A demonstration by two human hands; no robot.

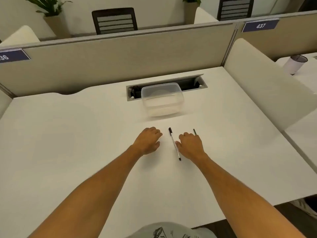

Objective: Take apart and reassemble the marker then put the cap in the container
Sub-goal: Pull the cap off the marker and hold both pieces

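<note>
A thin white marker (173, 141) with a black cap end and black tail lies on the white desk (68, 143) between my hands. My right hand (191, 146) rests palm down just right of it, thumb touching or nearly touching the barrel. A small dark piece (194, 131), perhaps a cap, pokes out beyond my right fingers; whether they hold it is hidden. My left hand (148, 140) lies palm down left of the marker, fingers curled, holding nothing visible. A clear plastic container (162, 100) stands beyond the hands, with nothing in it.
A cable slot (193, 82) is sunk in the desk behind the container. Beige partition panels (111, 62) close the back and right side. A white cup (294, 64) stands on the neighbouring desk at the right.
</note>
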